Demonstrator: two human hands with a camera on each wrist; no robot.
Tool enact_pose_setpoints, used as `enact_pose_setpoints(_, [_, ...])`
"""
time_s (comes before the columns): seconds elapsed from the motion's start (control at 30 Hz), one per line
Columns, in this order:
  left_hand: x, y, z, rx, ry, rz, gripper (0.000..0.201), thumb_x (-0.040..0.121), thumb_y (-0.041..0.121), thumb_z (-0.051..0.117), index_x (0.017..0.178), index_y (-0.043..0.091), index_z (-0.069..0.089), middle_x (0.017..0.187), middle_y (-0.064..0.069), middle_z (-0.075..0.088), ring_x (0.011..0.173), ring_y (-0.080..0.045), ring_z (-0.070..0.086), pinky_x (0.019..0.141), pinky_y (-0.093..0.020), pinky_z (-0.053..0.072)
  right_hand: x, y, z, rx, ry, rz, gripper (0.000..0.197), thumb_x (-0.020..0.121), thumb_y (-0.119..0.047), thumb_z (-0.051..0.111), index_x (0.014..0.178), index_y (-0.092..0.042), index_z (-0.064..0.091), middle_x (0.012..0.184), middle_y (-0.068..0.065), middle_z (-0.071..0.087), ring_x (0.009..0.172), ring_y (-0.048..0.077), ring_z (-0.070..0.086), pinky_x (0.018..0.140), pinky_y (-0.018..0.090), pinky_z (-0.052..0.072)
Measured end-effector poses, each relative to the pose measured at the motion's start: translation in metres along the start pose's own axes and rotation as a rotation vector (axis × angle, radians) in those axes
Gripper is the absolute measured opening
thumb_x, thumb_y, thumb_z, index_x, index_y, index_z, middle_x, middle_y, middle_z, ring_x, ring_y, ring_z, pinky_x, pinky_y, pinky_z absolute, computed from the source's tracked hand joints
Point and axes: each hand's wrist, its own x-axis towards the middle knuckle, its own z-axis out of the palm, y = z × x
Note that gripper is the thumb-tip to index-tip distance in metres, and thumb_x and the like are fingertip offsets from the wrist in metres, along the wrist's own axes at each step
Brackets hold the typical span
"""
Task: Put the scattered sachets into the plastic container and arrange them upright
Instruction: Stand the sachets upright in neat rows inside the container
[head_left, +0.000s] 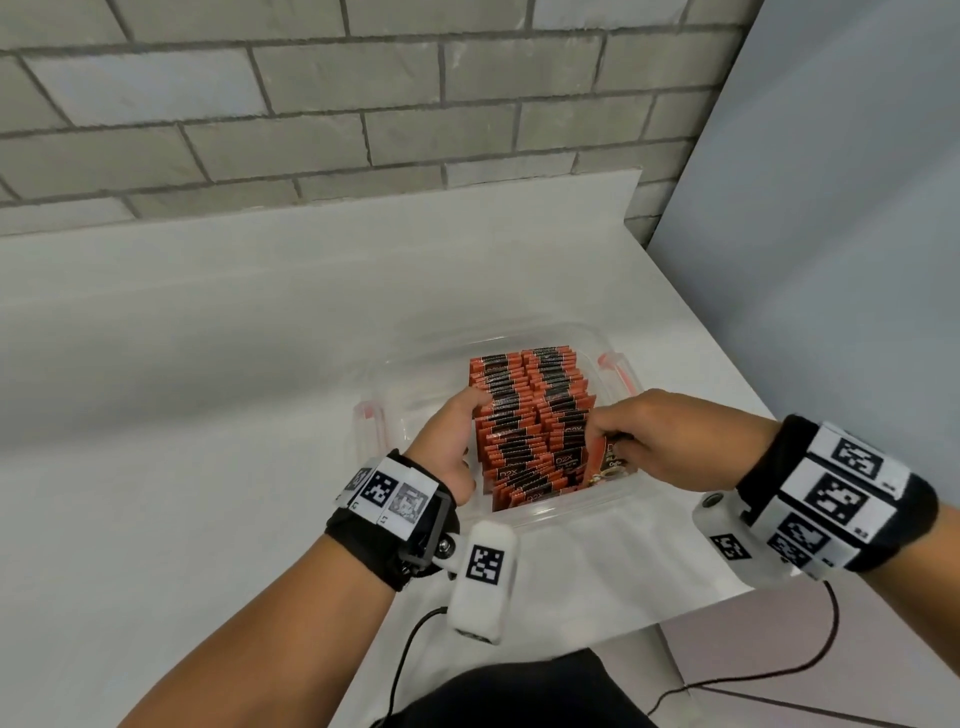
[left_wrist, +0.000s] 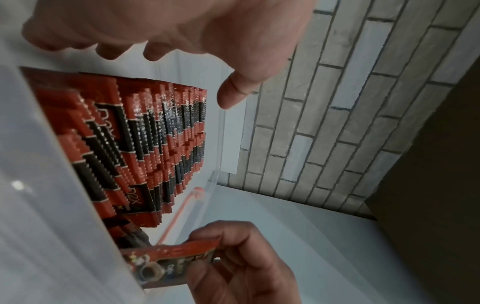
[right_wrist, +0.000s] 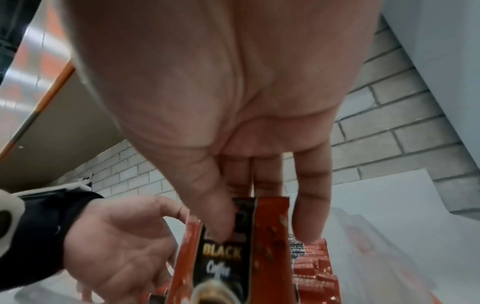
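One sachet (head_left: 609, 462) being pinched by right hand (head_left: 670, 441) | light, floppy, gripping top edge | left hand (head_left: 451, 441) relaxed, steadying rows in container (head_left: 613, 338)

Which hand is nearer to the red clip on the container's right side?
Right. The right hand, pinching a sachet, lies just below the red clip; the left hand is across the sachet rows.

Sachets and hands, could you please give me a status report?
Right hand pinches one sachet at container edge. Left hand open beside upright rows. Nothing blocking.
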Motion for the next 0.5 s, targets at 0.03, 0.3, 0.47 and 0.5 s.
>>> enact_pose_setpoints(0.03, [-0.002, 0.001, 0.001, 0.0, 0.0, -0.006, 0.025, 0.096, 0.025, 0.048, 0.073, 0.016, 0.042, 0.077, -0.005, 0.048, 0.075, -0.018, 0.047, 0.079, -0.034, 0.042, 0.0, -0.001, 0.001, -0.027, -0.025, 0.009, 0.032, 0.095, -0.006, 0.043, 0.102, -0.028, 0.064, 0.097, -0.018, 0.062, 0.086, 0.004, 0.058, 0.077, 0.02, 0.047])
enact_pose_setpoints(0.3, [-0.01, -0.001, 0.005, 0.002, -0.005, -0.02, 0.022, 0.096, 0.026, 0.049, 0.076, 0.017, 0.045, 0.076, -0.004, 0.051, 0.065, -0.016, 0.049, 0.055, -0.028, 0.035, 0.015, 0.003, 0.014, -0.139, -0.07, -0.031, 0.033, 0.092, -0.005, 0.051, 0.102, -0.026, 0.073, 0.107, -0.005, 0.064, 0.096, 0.016, 0.06, 0.083, 0.034, 0.05])
enact_pose_setpoints(0.47, [-0.011, -0.002, 0.005, -0.048, -0.013, -0.007, 0.02, 0.097, 0.023, 0.049, 0.079, 0.016, 0.046, 0.061, -0.005, 0.062, 0.067, -0.017, 0.052, 0.059, -0.029, 0.04, 0.019, -0.001, 0.017, -0.3, -0.06, 0.024, 0.02, 0.09, -0.011, 0.057, 0.098, -0.025, 0.069, 0.095, -0.009, 0.061, 0.087, 0.013, 0.059, 0.07, 0.024, 0.044])
enact_pose_setpoints(0.5, [-0.012, -0.002, 0.005, -0.054, -0.019, -0.005, 0.021, 0.097, 0.023, 0.049, 0.078, 0.015, 0.045, 0.05, -0.003, 0.063, 0.07, -0.018, 0.052, 0.062, -0.03, 0.041, 0.02, -0.002, 0.016, -0.318, -0.051, 0.038, 0.019, 0.089, -0.009, 0.057, 0.094, -0.024, 0.068, 0.089, -0.01, 0.058, 0.083, 0.013, 0.058, 0.067, 0.022, 0.04])
